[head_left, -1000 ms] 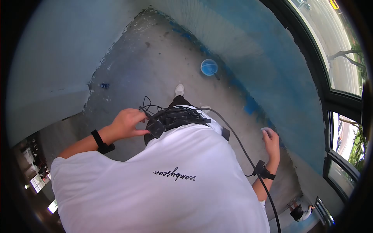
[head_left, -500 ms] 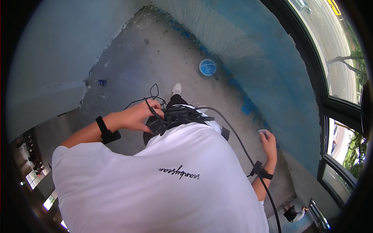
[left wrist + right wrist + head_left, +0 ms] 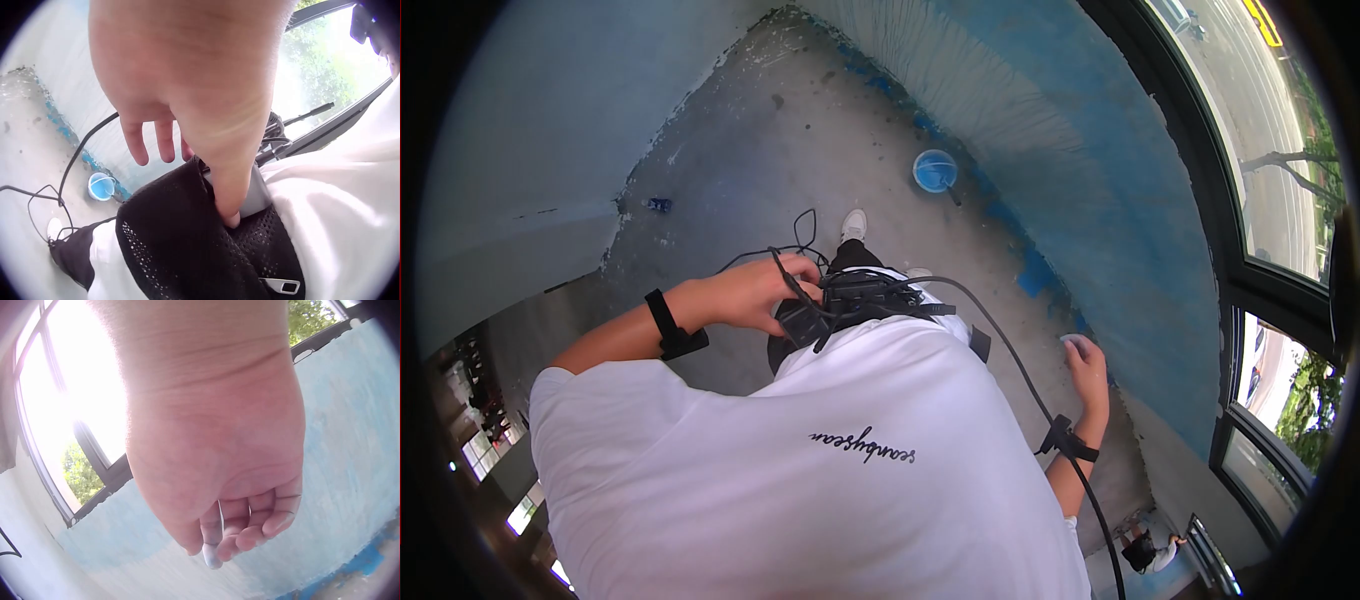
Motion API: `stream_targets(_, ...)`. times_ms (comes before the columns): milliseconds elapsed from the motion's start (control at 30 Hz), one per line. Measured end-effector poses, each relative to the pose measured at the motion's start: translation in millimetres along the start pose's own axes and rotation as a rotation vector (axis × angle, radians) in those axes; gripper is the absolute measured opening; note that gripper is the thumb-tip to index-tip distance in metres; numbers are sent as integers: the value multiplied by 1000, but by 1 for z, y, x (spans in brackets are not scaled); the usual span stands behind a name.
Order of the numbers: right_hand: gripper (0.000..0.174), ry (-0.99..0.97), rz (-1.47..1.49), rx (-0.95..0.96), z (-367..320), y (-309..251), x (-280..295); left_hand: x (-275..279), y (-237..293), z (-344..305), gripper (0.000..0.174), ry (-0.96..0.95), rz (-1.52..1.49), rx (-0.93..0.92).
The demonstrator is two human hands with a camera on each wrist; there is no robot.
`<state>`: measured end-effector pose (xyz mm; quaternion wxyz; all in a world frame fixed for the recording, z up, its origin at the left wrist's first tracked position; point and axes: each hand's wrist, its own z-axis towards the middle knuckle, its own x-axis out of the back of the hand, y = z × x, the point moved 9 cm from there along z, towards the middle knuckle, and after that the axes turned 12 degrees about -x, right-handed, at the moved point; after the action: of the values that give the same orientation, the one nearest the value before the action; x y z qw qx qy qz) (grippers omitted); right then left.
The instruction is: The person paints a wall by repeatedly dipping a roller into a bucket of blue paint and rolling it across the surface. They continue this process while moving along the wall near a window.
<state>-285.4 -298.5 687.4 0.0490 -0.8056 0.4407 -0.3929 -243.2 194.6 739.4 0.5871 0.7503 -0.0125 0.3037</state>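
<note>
At the person's waist is a black mesh pouch [image 3: 803, 325] [image 3: 169, 231] with cables around it. The left hand [image 3: 752, 293] [image 3: 187, 94] grips its upper edge; in the left wrist view the thumb reaches inside the opening against a grey box [image 3: 255, 201], while two other fingers hang free on the far side. Out to the side, the right hand [image 3: 1088, 372] [image 3: 215, 450] hangs with loosely curled fingers. One of its fingertips [image 3: 212, 557] looks whitish; whether that is a coating or a small thing cannot be told.
A blue bucket [image 3: 935, 172] [image 3: 101, 187] stands on the grey floor by the blue-painted wall [image 3: 1090, 190]. A small dark blue object [image 3: 658, 205] lies near the left wall. Windows line the right, and another person [image 3: 1145, 552] is at lower right. A black cable [image 3: 1030, 385] crosses the shirt.
The left hand has moved right and inward onto the pouch, and the loose cables beside it have shifted. The right hand has barely moved. The head view has shifted slightly.
</note>
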Motion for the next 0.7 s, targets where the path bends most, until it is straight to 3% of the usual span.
stream_targets(467, 19, -15, -13, -22, 1, 4, -3, 2, 7, 3, 50, -22, 46, -79)
stream_targets(700, 20, -27, -19, -43, 6, 9, -5, -3, -2, -4, 54, -29, -158, 82)
